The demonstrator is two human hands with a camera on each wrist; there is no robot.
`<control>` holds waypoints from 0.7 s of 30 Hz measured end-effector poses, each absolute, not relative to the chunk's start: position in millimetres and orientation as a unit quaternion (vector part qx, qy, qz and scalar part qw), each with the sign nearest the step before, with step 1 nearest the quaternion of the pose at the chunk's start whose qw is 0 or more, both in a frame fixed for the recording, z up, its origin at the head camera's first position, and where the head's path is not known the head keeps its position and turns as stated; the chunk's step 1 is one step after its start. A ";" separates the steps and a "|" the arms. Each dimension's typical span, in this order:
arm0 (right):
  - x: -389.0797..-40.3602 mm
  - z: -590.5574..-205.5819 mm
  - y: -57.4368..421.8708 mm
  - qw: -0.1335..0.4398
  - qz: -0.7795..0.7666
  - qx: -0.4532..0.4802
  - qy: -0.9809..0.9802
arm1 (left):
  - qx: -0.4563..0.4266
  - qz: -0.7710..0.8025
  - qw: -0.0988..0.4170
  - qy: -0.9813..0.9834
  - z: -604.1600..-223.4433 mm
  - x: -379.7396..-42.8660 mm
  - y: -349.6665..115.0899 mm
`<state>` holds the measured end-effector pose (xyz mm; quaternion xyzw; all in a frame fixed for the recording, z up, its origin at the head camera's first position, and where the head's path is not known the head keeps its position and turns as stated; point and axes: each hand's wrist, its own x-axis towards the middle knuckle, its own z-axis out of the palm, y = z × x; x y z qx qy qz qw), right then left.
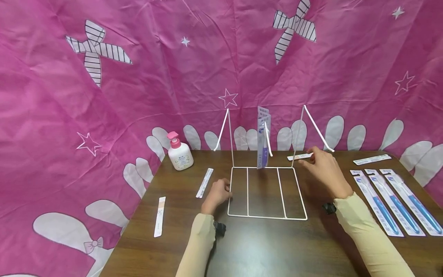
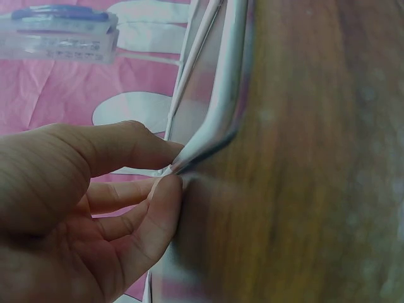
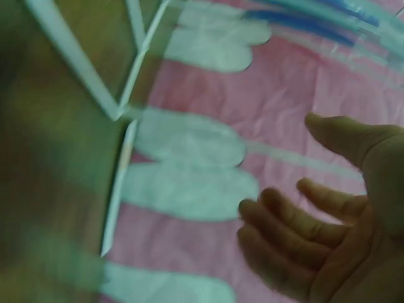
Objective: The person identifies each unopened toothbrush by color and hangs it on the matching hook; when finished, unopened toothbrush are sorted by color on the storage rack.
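Observation:
A white wire display rack [image 1: 267, 217] with three upright hooks stands on the table. My left hand [image 1: 219, 194] pinches the left bar of its base between thumb and fingers; in the left wrist view the white bar [image 2: 230, 69] meets the fingertips. Packaged purple toothbrushes [image 1: 262, 142] hang from the middle hook. My right hand [image 1: 325, 169] is by the rack's rear right corner, close to a slim paper packet [image 1: 294, 157]. In the right wrist view its fingers are loosely bent, holding nothing, apart from the packet [image 3: 118, 189] and the rack.
A white pump bottle [image 1: 180, 156] with a pink top stands at the back left. Slim packets lie to the left [image 1: 159, 217], beside my left hand [image 1: 205, 183] and at the back right [image 1: 372, 159]. Packaged blue toothbrushes [image 1: 380, 206] lie along the right. Pink cloth hangs behind.

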<state>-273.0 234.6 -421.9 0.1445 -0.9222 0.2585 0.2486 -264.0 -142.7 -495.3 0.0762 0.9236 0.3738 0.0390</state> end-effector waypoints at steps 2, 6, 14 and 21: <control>-272.3 -426.5 248.5 0.228 0.248 0.123 -0.934 | 0.076 0.373 0.038 0.924 -495.0 -264.5 -143.1; -270.8 -435.1 276.2 0.195 0.229 0.095 -0.949 | 0.080 0.368 0.031 0.926 -495.0 -266.6 -143.4; -264.0 -446.3 327.3 0.130 0.201 0.034 -0.970 | 0.077 0.375 0.041 0.923 -495.2 -269.1 -142.4; -253.5 -448.9 364.7 0.055 0.193 -0.071 -0.977 | 0.075 0.378 0.041 0.922 -496.8 -269.9 -141.3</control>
